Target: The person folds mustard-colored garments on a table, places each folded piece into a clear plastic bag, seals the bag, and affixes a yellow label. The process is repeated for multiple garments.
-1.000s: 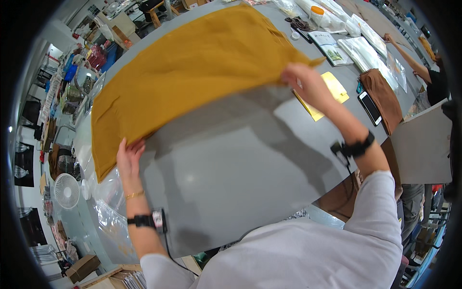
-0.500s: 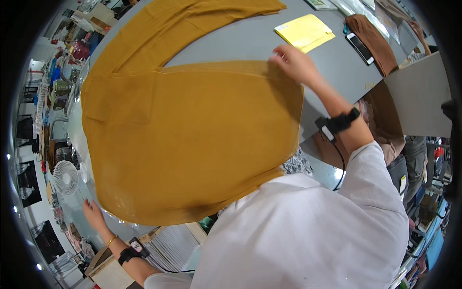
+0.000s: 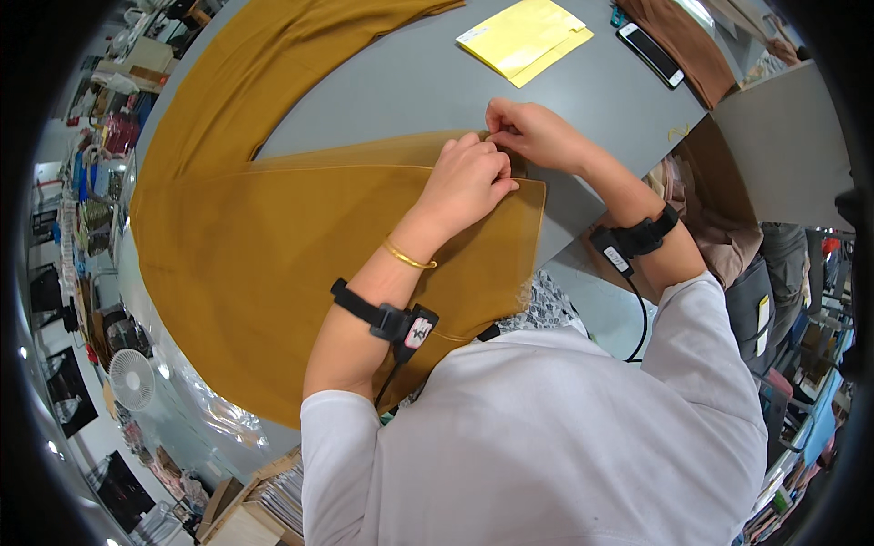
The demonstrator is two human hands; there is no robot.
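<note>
A large mustard-coloured garment [image 3: 264, 273] lies spread over the grey table [image 3: 391, 86], with a long part curving away to the far left. Along its upper edge a thin, see-through layer [image 3: 364, 150] shows beyond a stitched line. My left hand [image 3: 464, 182] is closed on the cloth near the garment's right end, fingers bent and pressed together. Just beyond it and to the right, my right hand [image 3: 533, 135] pinches the far corner of the same cloth between thumb and fingers. The fingertips of the two hands nearly meet; the exact fold between them is partly hidden.
A yellow folder [image 3: 525, 41] lies on the far side of the table. To its right are a phone [image 3: 650, 55] and a brown cloth [image 3: 683, 45]. An open cardboard box [image 3: 783, 155] stands at the right. Clear plastic [image 3: 223, 409] shows beneath the garment's left edge.
My left hand has come from the garment's lower left across to its right end and taken hold of the cloth. My right hand has shifted slightly left, and the upper edge is now drawn up.
</note>
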